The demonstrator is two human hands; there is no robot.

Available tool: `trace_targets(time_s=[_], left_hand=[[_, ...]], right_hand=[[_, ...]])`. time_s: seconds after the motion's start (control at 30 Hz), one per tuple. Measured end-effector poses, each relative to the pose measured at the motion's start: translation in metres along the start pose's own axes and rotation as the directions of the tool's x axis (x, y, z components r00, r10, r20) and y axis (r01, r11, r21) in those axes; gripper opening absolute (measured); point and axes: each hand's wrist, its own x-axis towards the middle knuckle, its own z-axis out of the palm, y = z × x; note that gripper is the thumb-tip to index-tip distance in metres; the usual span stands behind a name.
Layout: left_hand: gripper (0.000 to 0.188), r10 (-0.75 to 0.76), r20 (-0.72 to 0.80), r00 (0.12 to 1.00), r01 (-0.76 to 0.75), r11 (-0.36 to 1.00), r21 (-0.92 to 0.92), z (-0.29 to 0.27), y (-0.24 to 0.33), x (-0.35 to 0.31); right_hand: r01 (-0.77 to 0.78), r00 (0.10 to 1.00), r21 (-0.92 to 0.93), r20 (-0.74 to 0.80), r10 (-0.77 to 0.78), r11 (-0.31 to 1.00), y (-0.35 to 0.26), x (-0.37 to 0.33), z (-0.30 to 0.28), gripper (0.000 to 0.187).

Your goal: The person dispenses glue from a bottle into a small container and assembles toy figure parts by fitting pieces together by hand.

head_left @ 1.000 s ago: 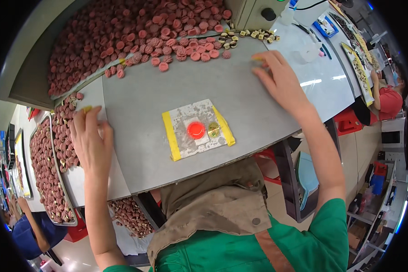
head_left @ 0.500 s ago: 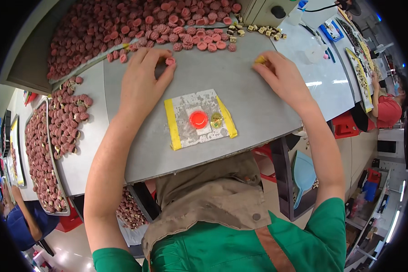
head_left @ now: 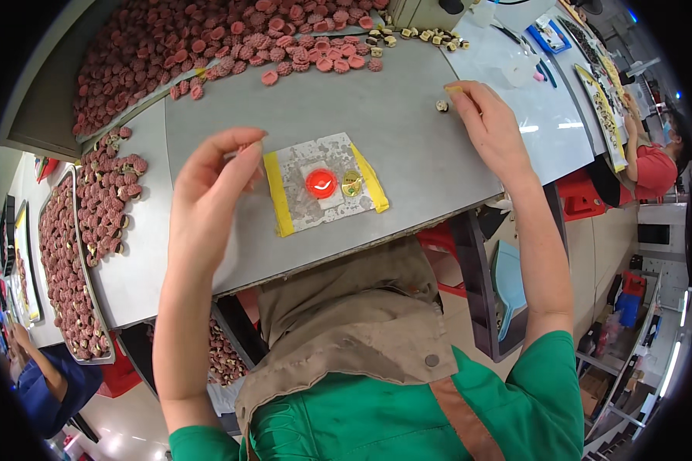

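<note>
My left hand (head_left: 206, 196) hovers over the table, left of a taped white pad (head_left: 296, 211). Its thumb and index finger curl close together; whatever lies between them is hidden. On the pad sit a round red cup-like piece (head_left: 321, 184) and a gold-green disc (head_left: 352, 184). My right hand (head_left: 488, 123) is at the right of the table, fingers bent and drawn together, with something yellow at the fingertips. A small dark-and-cream piece (head_left: 441, 106) is just left of those fingertips, apart from them. A pink ridged shell-like piece (head_left: 269, 77) lies beyond the pad.
A large heap of pink shell-like pieces (head_left: 207, 50) spreads along the back, with several cream-and-dark bits (head_left: 430, 36) at its right. Filled pieces lie in a tray (head_left: 69, 261) and beside it at left. Co-workers (head_left: 653, 173) sit at both sides. A blue dustpan (head_left: 509, 284) stands below.
My left hand has come back toward me and left, and the pink piece no longer shows at its fingertips. The small dark-and-cream piece shows beside my right hand. The view has shifted slightly.
</note>
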Motion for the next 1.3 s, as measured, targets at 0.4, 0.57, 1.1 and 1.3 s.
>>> trace_targets(time_s=[0.4, 0.57, 1.1, 1.3], left_hand=[[0.039, -0.031, 0.178, 0.984, 0.160, 0.607, -0.779, 0.010, -0.033, -0.041], [0.039, -0.029, 0.145, 0.989, 0.135, 0.581, -0.802, 0.008, -0.035, -0.041], [0.035, -0.041, 0.070, 0.997, 0.080, 0.646, -0.759, 0.003, -0.038, -0.046], [0.038, 0.024, 0.116, 0.993, 0.083, 0.559, -0.825, 0.001, -0.039, -0.046]], right_hand=[[0.041, 0.966, 0.168, 0.247, -0.083, 0.985, -0.067, -0.023, 0.015, 0.017], [0.410, 0.846, 0.213, 0.273, -0.457, 0.887, -0.117, -0.033, 0.046, 0.018], [0.557, 0.783, 0.103, 0.264, -0.563, 0.824, -0.129, -0.032, 0.069, 0.022], [0.600, 0.745, 0.116, 0.281, -0.605, 0.792, -0.125, -0.034, 0.066, 0.024]])
